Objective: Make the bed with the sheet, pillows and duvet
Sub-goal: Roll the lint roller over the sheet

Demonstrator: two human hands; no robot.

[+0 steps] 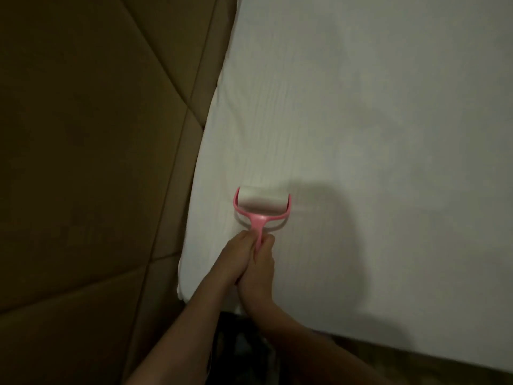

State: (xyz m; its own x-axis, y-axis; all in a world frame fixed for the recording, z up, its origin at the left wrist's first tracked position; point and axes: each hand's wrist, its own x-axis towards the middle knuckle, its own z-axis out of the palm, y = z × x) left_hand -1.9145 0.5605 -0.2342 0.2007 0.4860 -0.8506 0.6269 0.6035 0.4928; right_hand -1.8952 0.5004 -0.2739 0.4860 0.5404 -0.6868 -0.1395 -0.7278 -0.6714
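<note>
Gripping pink lint roller [262, 207] handle with both hands, left hand [231, 258] and right hand [259, 269] fingers curled round it. Roller on white sheet [374, 134] near mattress corner beside headboard [83, 134]. We risk rucking sheet, dragging corner loose if pressing hard.

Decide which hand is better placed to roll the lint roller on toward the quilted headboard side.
Left, narrowly. Both hands grip the pink lint roller handle on the sheet, but the left hand lies nearer the headboard; the right hand would reach across it.
</note>
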